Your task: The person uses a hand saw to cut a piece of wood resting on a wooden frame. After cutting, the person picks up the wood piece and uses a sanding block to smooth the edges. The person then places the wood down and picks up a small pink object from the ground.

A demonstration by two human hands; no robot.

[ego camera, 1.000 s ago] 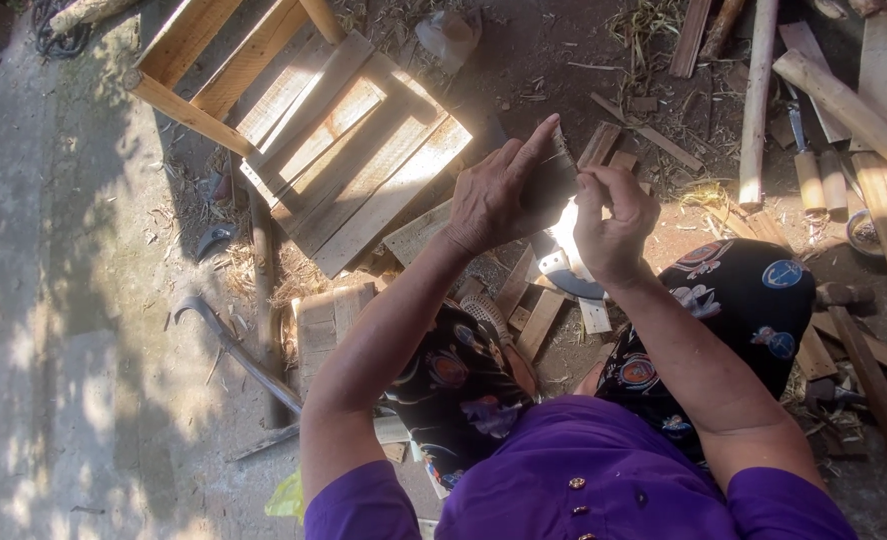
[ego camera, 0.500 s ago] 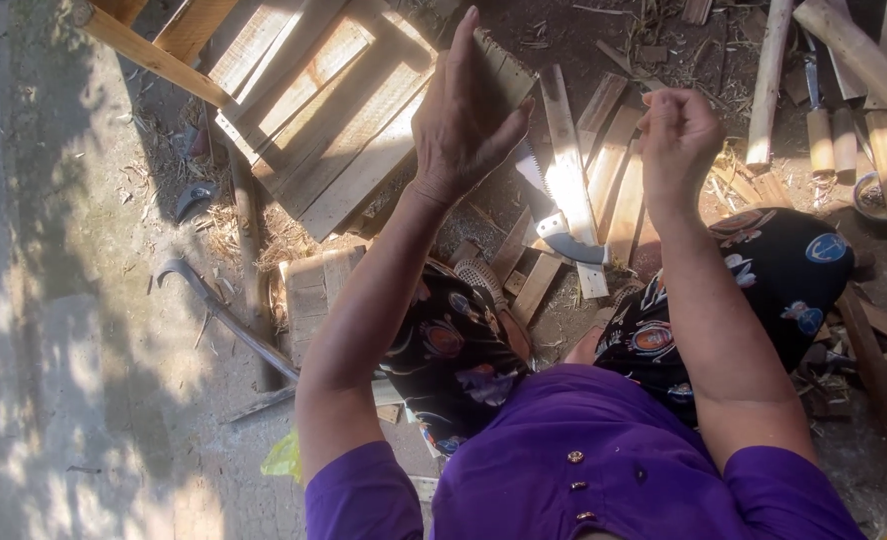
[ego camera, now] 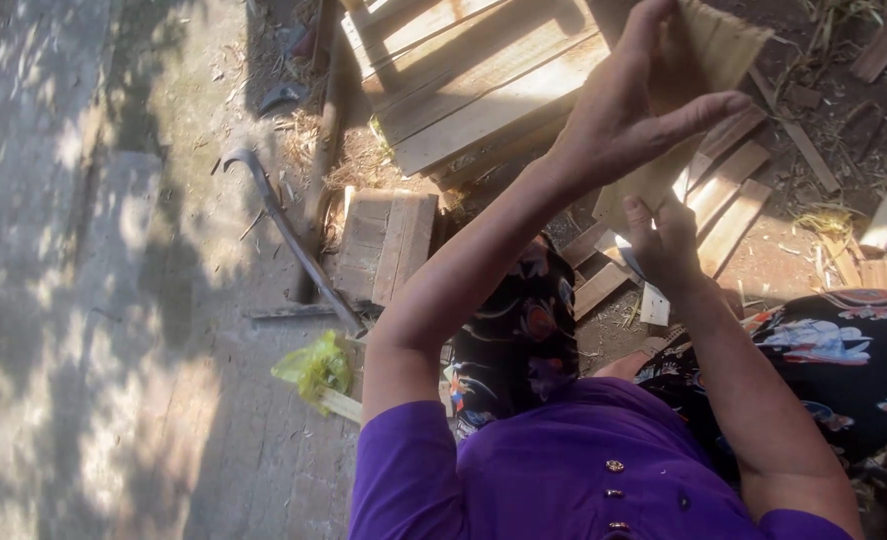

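1. Presently, my left hand (ego camera: 628,125) is raised in front of me with its fingers (ego camera: 698,108) spread flat and long against a thin ribbed wooden piece (ego camera: 708,50); they press on its near face rather than curl round it.
2. My right hand (ego camera: 663,240) sits lower, directly beneath the left, fingers closed narrow on the bottom end of the same piece; how firmly they pinch it I cannot tell.
3. Relation noted: the piece runs slantwise, its long axis rising from my right hand up and away past my left palm to its top corner near the upper edge of view. The left hand is nearer the upper end, the right hand holds the lower end.
4. Below the hands, loose wooden slats (ego camera: 723,200) lie on the ground, fanned out, close by my knee.
5. Farther out, a wooden pallet (ego camera: 473,90) lies flat on the ground beyond the slats.
6. To my left, a small wooden block (ego camera: 388,240) rests beside a curved metal bar (ego camera: 288,235); a yellow plastic bag (ego camera: 313,365) lies nearer my elbow.
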